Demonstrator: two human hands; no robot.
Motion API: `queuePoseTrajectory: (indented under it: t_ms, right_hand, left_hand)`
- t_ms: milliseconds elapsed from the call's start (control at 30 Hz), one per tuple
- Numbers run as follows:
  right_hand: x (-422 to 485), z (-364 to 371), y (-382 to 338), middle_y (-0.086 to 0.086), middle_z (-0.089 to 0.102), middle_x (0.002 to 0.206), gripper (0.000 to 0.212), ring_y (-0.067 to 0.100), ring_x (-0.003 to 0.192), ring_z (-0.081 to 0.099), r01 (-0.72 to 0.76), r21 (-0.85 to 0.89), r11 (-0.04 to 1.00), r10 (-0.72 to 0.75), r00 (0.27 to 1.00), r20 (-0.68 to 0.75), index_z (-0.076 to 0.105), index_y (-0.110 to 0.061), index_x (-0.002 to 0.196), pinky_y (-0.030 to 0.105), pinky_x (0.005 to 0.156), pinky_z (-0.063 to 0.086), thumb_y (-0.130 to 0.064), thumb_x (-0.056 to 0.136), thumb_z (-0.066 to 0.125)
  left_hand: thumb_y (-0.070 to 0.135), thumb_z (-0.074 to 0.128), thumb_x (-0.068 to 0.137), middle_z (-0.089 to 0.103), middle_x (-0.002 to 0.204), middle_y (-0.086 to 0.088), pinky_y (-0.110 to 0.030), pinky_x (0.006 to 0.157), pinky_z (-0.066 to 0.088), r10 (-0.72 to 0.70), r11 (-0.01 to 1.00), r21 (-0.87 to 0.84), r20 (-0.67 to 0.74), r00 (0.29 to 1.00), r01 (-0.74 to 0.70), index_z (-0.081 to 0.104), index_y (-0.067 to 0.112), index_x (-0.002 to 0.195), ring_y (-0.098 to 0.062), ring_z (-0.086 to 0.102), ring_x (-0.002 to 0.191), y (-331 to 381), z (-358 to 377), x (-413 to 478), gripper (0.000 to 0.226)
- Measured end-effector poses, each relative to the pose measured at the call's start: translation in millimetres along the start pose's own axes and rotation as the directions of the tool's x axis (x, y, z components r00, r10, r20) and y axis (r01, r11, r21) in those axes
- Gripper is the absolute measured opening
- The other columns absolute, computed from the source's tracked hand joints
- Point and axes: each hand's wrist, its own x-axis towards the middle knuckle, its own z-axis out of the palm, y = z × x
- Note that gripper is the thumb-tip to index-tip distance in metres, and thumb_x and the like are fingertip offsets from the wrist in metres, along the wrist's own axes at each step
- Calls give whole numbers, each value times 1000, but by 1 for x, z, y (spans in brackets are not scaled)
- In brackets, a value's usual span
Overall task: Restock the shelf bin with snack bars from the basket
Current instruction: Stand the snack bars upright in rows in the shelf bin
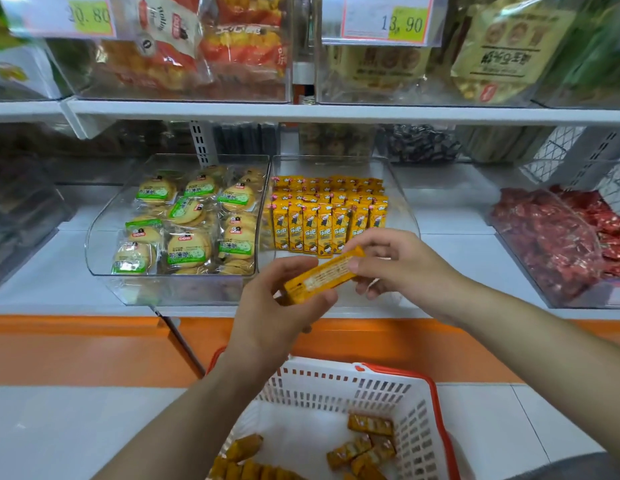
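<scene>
Flanking the bin [329, 166]: biscuits [187, 220], red packets [551, 244].

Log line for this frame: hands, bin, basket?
left hand: grips yellow-orange wrapped snack bar | right hand: pinches other end | clear plastic shelf bin: holds rows of bars | white plastic basket: more bars inside

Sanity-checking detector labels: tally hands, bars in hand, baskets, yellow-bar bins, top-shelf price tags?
hands: 2 (left hand, right hand)
snack bar, held in the fingers of both hands: 1
basket: 1
bin of yellow bars: 1
price tags, top shelf: 2
Total: 7
</scene>
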Motion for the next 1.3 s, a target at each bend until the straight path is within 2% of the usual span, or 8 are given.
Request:
queuePoseTrajectory:
  t_ms: [133, 267, 433, 533, 833, 933, 1100, 1300]
  right_hand:
    - [-3, -13, 2, -2, 69, 95, 29, 20, 82, 71, 64, 87, 994, -66, 998, 24, 73, -24, 104, 29, 70, 57, -4, 84, 74]
    - [-6, -17, 1, 4, 69, 108, 44, 22, 88, 71, 94, 148, 984, -102, 994, 48, 75, -23, 100, 30, 76, 57, 16, 82, 68]
    - [-7, -19, -2, 12, 71, 115, 44, 30, 97, 71, -85, 299, 950, 61, 994, 89, 65, -16, 119, 36, 77, 60, -19, 77, 76]
    - [-5, -13, -5, 14, 74, 97, 47, 26, 83, 71, -117, 234, 965, 105, 992, 64, 67, -13, 114, 34, 72, 60, -34, 74, 79]
    - [5, -19, -2, 12, 75, 101, 30, 23, 84, 73, 5, 193, 981, 22, 991, -134, 69, -18, 109, 37, 76, 61, -12, 81, 78]
    - [16, -48, -4, 6, 73, 98, 27, 17, 77, 71, 93, -57, 994, -106, 952, -287, 72, -27, 100, 31, 75, 60, -14, 79, 82]
    - [51, -97, 4, -1, 72, 92, 29, 17, 80, 68, 82, -431, 899, -242, 911, -332, 68, -33, 94, 42, 84, 57, -13, 79, 83]
    - [87, -120, 18, -14, 70, 84, 30, 5, 78, 68, 77, -612, 787, -297, 917, -266, 64, -35, 90, 28, 78, 54, -17, 77, 84]
  left_hand:
    - [43, 72, 74, 78, 96, 2, -21, 57, 54, -125, 984, -128, 7, 992, 125, 72, 25, 110, -15, 75, 76, 3, -1, 1, 40]
    - [40, 76, 74, 78, 92, -3, -21, 64, 56, -136, 983, -116, 69, 988, 143, 78, 22, 104, -15, 74, 84, 2, -1, 2, 35]
    - [19, 93, 71, 76, 95, 4, -24, 69, 58, -8, 1000, -5, -49, 999, 8, 73, 26, 95, -13, 72, 88, 0, 2, 0, 32]
    - [16, 90, 73, 75, 95, 13, -23, 70, 58, 62, 994, 96, -74, 995, -55, 68, 36, 91, -4, 70, 94, -2, 7, -3, 35]
    - [23, 80, 85, 78, 91, 9, -19, 67, 56, 10, 996, 90, -4, 1000, -9, 69, 30, 95, -10, 76, 86, -2, 16, -2, 16]
    - [29, 76, 89, 74, 95, 17, -9, 61, 52, 32, 956, 291, -36, 999, -20, 67, 39, 96, 5, 70, 84, 8, 13, 18, 15]
    - [26, 77, 90, 61, 100, 18, -15, 56, 52, 174, 778, 600, 80, 981, -187, 62, 38, 106, 0, 63, 80, 17, 37, 95, 26]
    - [45, 83, 79, 52, 142, 2, -40, 107, 39, 233, 261, 903, 284, 930, -341, 51, 33, 140, -25, 44, 131, -9, 76, 199, 70]
